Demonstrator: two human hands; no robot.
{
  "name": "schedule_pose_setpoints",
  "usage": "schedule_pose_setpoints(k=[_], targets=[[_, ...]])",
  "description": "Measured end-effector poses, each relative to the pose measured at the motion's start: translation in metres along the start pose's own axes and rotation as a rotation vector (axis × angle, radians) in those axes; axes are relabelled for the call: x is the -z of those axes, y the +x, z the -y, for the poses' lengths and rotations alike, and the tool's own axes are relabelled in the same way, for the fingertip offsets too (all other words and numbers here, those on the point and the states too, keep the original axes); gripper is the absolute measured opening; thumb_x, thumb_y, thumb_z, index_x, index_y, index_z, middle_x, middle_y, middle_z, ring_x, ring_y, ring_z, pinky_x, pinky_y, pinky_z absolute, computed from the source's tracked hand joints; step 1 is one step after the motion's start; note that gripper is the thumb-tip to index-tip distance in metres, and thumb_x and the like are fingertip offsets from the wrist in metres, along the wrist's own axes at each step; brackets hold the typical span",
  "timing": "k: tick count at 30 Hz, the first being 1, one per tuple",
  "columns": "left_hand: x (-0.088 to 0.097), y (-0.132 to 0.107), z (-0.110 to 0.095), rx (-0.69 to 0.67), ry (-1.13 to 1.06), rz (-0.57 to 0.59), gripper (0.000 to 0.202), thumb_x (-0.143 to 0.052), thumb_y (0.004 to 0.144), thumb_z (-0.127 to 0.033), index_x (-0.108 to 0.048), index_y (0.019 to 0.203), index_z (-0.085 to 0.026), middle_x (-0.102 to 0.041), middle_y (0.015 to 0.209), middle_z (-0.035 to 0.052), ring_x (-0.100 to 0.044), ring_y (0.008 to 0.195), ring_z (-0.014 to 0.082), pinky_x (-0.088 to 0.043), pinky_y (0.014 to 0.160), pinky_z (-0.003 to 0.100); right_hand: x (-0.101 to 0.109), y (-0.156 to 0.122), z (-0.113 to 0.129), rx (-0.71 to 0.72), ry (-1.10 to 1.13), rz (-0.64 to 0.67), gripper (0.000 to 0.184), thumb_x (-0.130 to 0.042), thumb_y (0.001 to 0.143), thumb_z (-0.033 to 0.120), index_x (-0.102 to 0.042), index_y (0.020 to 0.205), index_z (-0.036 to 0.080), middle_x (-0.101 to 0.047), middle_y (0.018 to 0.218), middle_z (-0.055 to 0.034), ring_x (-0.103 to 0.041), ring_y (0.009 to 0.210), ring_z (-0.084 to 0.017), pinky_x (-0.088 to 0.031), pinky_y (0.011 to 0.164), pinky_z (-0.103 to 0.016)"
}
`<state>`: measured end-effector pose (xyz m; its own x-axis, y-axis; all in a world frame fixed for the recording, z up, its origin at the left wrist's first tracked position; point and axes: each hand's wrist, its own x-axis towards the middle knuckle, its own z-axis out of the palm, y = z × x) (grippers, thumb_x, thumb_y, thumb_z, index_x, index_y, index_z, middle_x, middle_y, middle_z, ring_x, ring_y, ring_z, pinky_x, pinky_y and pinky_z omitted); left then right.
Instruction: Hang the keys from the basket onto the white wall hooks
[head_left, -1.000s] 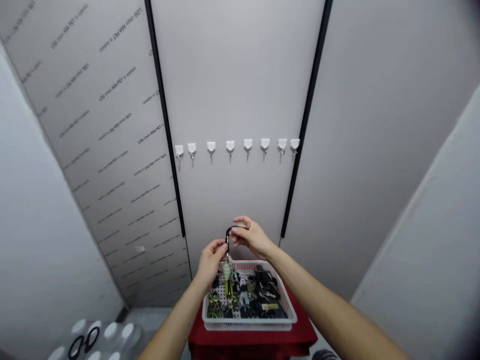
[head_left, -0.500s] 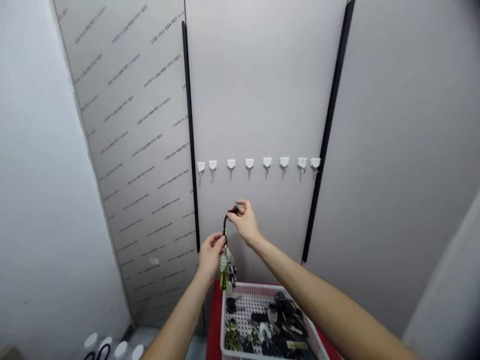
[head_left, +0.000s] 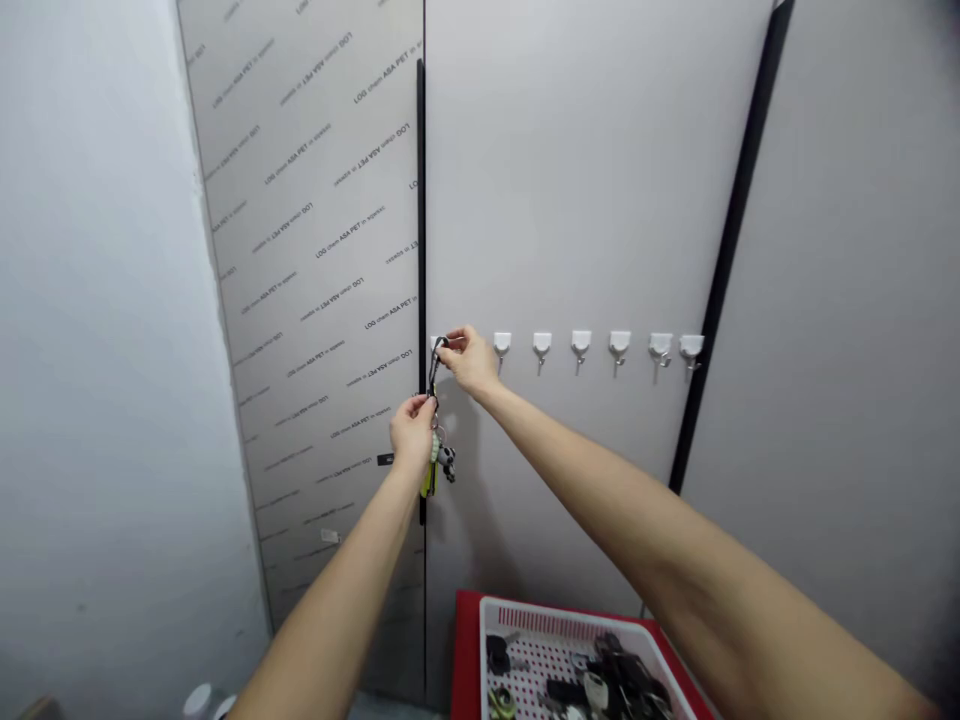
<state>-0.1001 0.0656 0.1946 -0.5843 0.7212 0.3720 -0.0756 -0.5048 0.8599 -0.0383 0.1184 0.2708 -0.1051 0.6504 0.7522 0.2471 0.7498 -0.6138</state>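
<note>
A keychain [head_left: 434,455] hangs from a black strap loop [head_left: 433,368] in front of the cabinet door. My right hand [head_left: 472,362] pinches the top of the loop, right at the leftmost white hook [head_left: 435,341], which is mostly covered by the strap and fingers. Whether the loop sits over the hook, I cannot tell. Lower down, my left hand [head_left: 411,430] grips the strap's bottom end between thumb and fingers. Below it dangle pale green beads, a yellow piece and a small black-and-white charm [head_left: 448,460].
More white hooks [head_left: 542,343] run in a row to the right. Below stands a white basket [head_left: 577,625] of keys and keychains on a red surface [head_left: 466,650]. Long black handles [head_left: 421,230] edge the door. White round lids [head_left: 198,700] show at lower left.
Both hands have moved up with the keychain, to the leftmost hook. The view has shifted, so the hooks and basket now appear further right and lower.
</note>
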Motion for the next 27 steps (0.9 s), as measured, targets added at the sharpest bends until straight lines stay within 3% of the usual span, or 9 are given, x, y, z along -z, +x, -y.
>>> schedule_pose_setpoints(k=[3,7,12,16,22,25,27], targets=[[-0.001,0.013,-0.001,0.004,0.036,-0.032,0.017,-0.049,0.055,-0.026,-0.05,0.066,-0.013,-0.043,0.048,-0.0053,-0.036,0.038,0.0025,-0.029,0.038,0.015,-0.008,0.012,0.0,0.033,-0.13,0.023,0.016,-0.048,0.059,0.019,-0.051,0.074,0.016,-0.056,0.064,0.001,-0.05,0.054,-0.008,-0.039,0.058,-0.023],[0.0,0.026,0.011,0.051,0.082,-0.045,0.017,-0.049,0.055,-0.027,-0.051,0.064,-0.013,-0.044,0.048,-0.0048,-0.037,0.037,0.0033,-0.031,0.039,0.017,-0.017,0.017,-0.008,0.047,-0.341,0.051,0.014,-0.048,0.061,0.018,-0.056,0.073,0.015,-0.058,0.064,-0.0029,-0.052,0.062,-0.012,-0.038,0.062,-0.025],[0.003,0.027,0.034,0.139,0.202,0.031,0.014,-0.049,0.055,-0.024,-0.052,0.063,-0.013,-0.045,0.044,-0.0042,-0.038,0.035,0.0047,-0.032,0.038,0.018,-0.02,0.007,-0.021,0.177,-0.539,0.144,0.015,-0.045,0.063,0.014,-0.058,0.072,0.014,-0.058,0.068,-0.007,-0.052,0.068,-0.016,-0.037,0.065,-0.027],[0.002,0.024,0.043,0.126,0.233,0.022,0.013,-0.049,0.055,-0.022,-0.052,0.064,-0.014,-0.047,0.045,-0.0029,-0.042,0.037,0.007,-0.034,0.04,0.02,-0.017,-0.007,-0.027,0.166,-0.609,0.205,0.017,-0.044,0.064,0.015,-0.058,0.074,0.014,-0.059,0.067,-0.0075,-0.052,0.066,-0.016,-0.037,0.062,-0.026],[0.011,0.016,0.038,0.023,0.323,-0.084,0.017,-0.054,0.05,-0.015,-0.052,0.067,-0.016,-0.054,0.062,0.0008,-0.051,0.061,0.0105,-0.037,0.059,0.021,0.017,-0.043,-0.037,0.174,-0.551,0.275,0.022,-0.046,0.064,0.018,-0.056,0.083,0.013,-0.058,0.077,-0.0069,-0.051,0.071,-0.014,-0.037,0.067,-0.026],[0.02,-0.008,0.049,-0.1,0.402,-0.094,0.022,-0.052,0.052,-0.015,-0.052,0.074,-0.016,-0.055,0.074,0.0026,-0.05,0.071,0.0115,-0.036,0.068,0.023,0.048,-0.081,-0.057,0.115,-0.521,0.372,0.021,-0.046,0.064,0.02,-0.056,0.082,0.014,-0.058,0.079,-0.0053,-0.052,0.067,-0.012,-0.037,0.065,-0.024],[0.024,-0.036,0.064,-0.106,0.454,0.005,0.025,-0.05,0.054,-0.015,-0.051,0.079,-0.015,-0.055,0.079,0.0032,-0.049,0.073,0.0114,-0.036,0.07,0.024,0.07,-0.117,-0.077,0.051,-0.518,0.459,0.021,-0.045,0.065,0.021,-0.056,0.081,0.015,-0.058,0.08,-0.0043,-0.051,0.065,-0.011,-0.037,0.063,-0.023]])
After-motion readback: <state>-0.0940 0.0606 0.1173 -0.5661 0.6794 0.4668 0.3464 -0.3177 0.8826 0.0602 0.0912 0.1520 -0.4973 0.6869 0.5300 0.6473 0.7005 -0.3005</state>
